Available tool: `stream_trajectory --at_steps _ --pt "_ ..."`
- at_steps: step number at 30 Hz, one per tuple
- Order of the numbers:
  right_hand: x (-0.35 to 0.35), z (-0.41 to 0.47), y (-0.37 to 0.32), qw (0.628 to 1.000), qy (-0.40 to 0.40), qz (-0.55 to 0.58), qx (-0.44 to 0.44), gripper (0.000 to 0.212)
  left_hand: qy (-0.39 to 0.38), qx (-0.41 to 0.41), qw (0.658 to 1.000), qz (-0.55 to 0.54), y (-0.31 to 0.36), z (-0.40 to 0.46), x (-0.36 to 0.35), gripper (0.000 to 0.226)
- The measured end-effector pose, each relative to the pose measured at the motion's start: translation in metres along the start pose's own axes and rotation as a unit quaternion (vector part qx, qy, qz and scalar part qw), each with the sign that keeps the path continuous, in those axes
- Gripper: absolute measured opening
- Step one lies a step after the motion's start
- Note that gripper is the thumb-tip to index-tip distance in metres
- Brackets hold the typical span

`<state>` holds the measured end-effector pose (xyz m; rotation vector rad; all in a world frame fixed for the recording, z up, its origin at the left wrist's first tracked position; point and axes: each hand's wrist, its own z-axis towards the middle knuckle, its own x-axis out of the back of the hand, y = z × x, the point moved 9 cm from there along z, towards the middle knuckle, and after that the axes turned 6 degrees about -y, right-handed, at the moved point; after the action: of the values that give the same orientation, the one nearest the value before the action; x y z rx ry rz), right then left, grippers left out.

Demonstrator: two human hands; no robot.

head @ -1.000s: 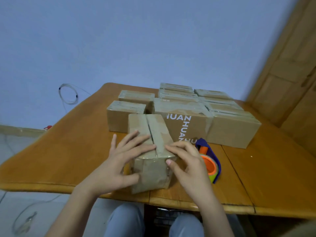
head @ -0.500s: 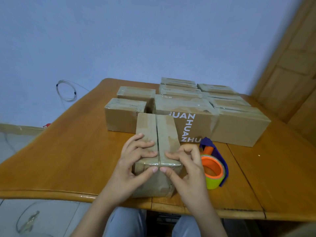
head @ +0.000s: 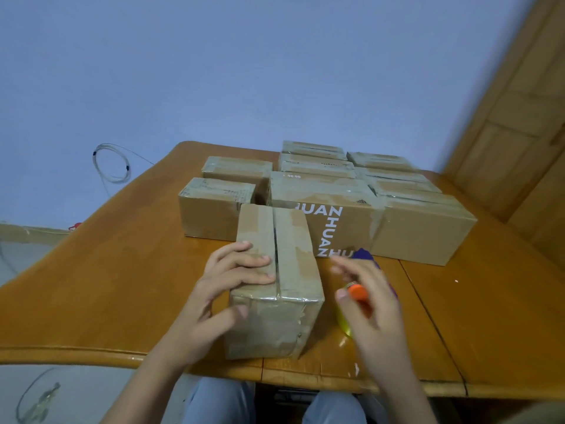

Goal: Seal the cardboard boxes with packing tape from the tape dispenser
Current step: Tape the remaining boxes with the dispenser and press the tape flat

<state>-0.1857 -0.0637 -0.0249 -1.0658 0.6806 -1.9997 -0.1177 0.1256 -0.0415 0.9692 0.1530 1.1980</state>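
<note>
Tape dispenser [head: 356,296] lies right under your right hand [head: 371,304], whose fingers are spread loose above its orange core, holding nothing; it sits just beside the near box's right wall. Your left hand [head: 224,289] is flat on that box [head: 282,283], straight fingers pressing the left flap, thumb on the near end. The box's open seam runs straight away from you, so the tape pull likely follows it. Beyond, more boxes [head: 342,191] sit in rows.
</note>
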Motion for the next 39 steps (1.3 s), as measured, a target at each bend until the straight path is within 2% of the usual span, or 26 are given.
stream_trajectory --at_steps 2,4,5,7,9,11,13,15,17,20,22,24,26,29,31,33,36,39 --pt "0.035 0.008 0.023 0.996 0.057 -0.053 -0.049 0.03 0.009 0.007 1.0 -0.029 -0.001 0.007 0.007 0.033" --pt "0.062 0.019 0.064 0.976 0.067 -0.143 -0.147 0.034 0.037 0.027 0.998 -0.05 -0.003 0.015 0.018 0.029" --pt "0.067 0.024 0.088 0.958 0.031 -0.183 -0.218 0.04 0.049 0.044 0.996 -0.054 -0.005 0.02 0.022 0.03" --pt "0.06 0.025 0.129 0.908 -0.094 -0.224 -0.341 0.057 0.06 0.093 0.993 -0.034 -0.012 0.031 0.028 0.03" --pt "0.041 0.019 0.148 0.869 -0.202 -0.195 -0.408 0.053 0.049 0.159 0.986 0.004 -0.025 0.042 0.03 0.035" --pt "0.03 0.017 0.149 0.863 -0.216 -0.162 -0.426 0.04 0.009 0.219 0.976 0.017 -0.035 0.051 0.026 0.045" --pt "0.031 0.019 0.154 0.862 -0.193 -0.201 -0.423 0.047 -0.032 0.26 0.965 -0.022 -0.041 0.055 0.014 0.051" --pt "0.033 0.021 0.154 0.863 -0.183 -0.232 -0.411 0.053 -0.047 0.276 0.958 -0.065 -0.043 0.052 0.003 0.057" --pt "0.039 0.025 0.149 0.891 -0.159 -0.193 -0.38 0.045 -0.05 0.279 0.957 -0.068 -0.045 0.051 -0.004 0.064" --pt "0.072 0.042 0.117 0.957 -0.072 -0.129 -0.251 0.053 -0.06 0.269 0.959 -0.073 -0.042 0.049 -0.015 0.067" --pt "0.097 0.056 0.091 0.979 -0.017 -0.106 -0.174 0.065 -0.072 0.263 0.959 -0.081 -0.039 0.05 -0.025 0.07" --pt "0.109 0.07 0.063 0.99 0.002 -0.076 -0.116 0.069 -0.088 0.257 0.96 -0.073 -0.034 0.052 -0.038 0.07" --pt "0.113 0.082 0.031 0.996 0.005 -0.072 -0.053 0.066 -0.111 0.245 0.961 -0.062 -0.029 0.055 -0.051 0.068" --pt "0.11 0.093 -0.013 0.993 -0.016 -0.114 0.036 0.079 -0.139 0.217 0.966 -0.032 -0.024 0.062 -0.058 0.059" --pt "0.108 0.099 -0.025 0.99 -0.03 -0.124 0.065 0.086 -0.117 0.185 0.976 0.015 -0.013 0.074 -0.047 0.049" --pt "0.108 0.102 -0.031 0.988 -0.037 -0.125 0.086 0.085 -0.056 0.152 0.987 0.023 0.006 0.09 -0.032 0.046" --pt "0.103 0.104 -0.045 0.982 -0.043 -0.129 0.128 0.076 -0.001 0.133 0.989 -0.069 0.037 0.111 -0.026 0.056" --pt "0.099 0.105 -0.052 0.974 -0.039 -0.15 0.166 0.078 -0.007 0.209 0.953 -0.219 0.046 0.122 -0.039 0.058"
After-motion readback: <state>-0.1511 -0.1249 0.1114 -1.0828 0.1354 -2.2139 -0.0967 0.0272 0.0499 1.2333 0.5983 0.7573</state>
